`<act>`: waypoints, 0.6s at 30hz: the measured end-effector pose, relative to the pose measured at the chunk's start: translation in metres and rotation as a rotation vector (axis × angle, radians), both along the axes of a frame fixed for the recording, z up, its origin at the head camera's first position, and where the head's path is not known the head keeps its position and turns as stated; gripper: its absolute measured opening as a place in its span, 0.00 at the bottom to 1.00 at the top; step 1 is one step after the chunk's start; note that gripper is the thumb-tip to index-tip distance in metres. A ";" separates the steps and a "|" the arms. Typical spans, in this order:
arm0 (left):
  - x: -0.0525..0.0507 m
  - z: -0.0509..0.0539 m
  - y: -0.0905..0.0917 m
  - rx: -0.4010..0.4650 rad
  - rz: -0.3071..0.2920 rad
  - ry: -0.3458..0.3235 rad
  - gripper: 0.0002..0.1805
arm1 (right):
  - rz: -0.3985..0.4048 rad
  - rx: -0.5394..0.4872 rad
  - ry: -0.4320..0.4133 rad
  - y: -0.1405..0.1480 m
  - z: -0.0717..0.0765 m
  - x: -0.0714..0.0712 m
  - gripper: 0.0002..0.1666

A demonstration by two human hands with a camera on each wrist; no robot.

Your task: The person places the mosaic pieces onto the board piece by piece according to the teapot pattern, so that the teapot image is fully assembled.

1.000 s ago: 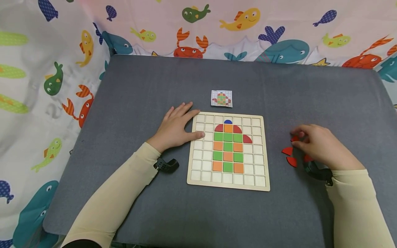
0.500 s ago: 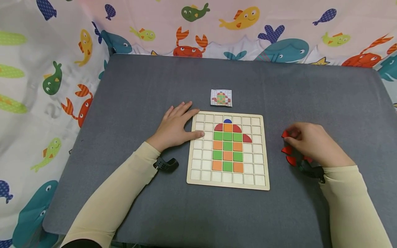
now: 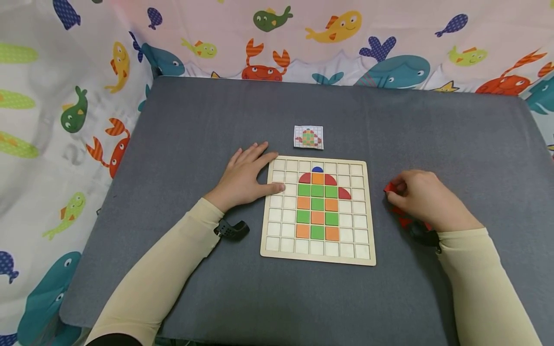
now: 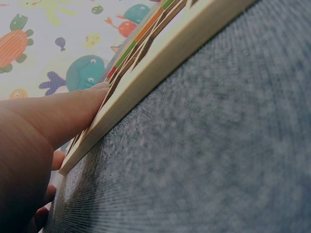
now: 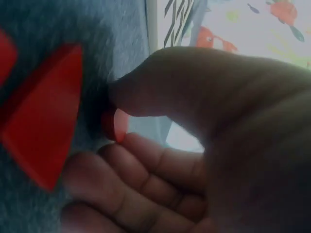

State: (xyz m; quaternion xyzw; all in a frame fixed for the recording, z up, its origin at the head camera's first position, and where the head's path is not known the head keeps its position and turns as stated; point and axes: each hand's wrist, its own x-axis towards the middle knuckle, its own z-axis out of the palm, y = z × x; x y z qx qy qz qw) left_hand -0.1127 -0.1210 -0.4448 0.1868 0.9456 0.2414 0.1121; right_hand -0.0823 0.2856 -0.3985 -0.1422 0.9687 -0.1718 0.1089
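A wooden grid board [image 3: 318, 249] lies mid-table, with green and orange squares, several red quarter-circle pieces and a blue half-circle set in its cells. My left hand [image 3: 242, 180] rests at its upper left edge, thumb on the cells and fingers spread straight beyond the corner; the left wrist view shows the thumb [image 4: 73, 109] on the rim. To the right of the board, my right hand [image 3: 426, 199] pinches a red quarter-circle piece [image 5: 116, 124] between thumb and fingertips. More red quarter-circle pieces [image 5: 46, 116] lie beneath that hand, partly hidden by it in the head view.
A small printed card [image 3: 308, 137] with a coloured grid pattern lies behind the board. Grey cloth covers the table [image 3: 207, 298]. A curtain [image 3: 303, 53] printed with sea animals hangs along the back and left edges.
My right hand has moved left, towards the board, carrying the red quarter-circle piece away from where it lay. The left hand and the board have stayed in place.
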 end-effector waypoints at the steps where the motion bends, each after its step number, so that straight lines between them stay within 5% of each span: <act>1: 0.000 0.000 0.000 0.001 0.001 0.001 0.49 | -0.003 -0.009 -0.006 -0.002 0.001 0.001 0.08; 7: 0.000 -0.001 0.000 0.004 0.003 0.002 0.49 | 0.038 -0.085 -0.033 -0.014 0.007 0.012 0.06; 18: 0.000 0.000 0.000 -0.001 0.007 -0.003 0.49 | 0.229 -0.151 0.027 -0.042 -0.001 0.026 0.06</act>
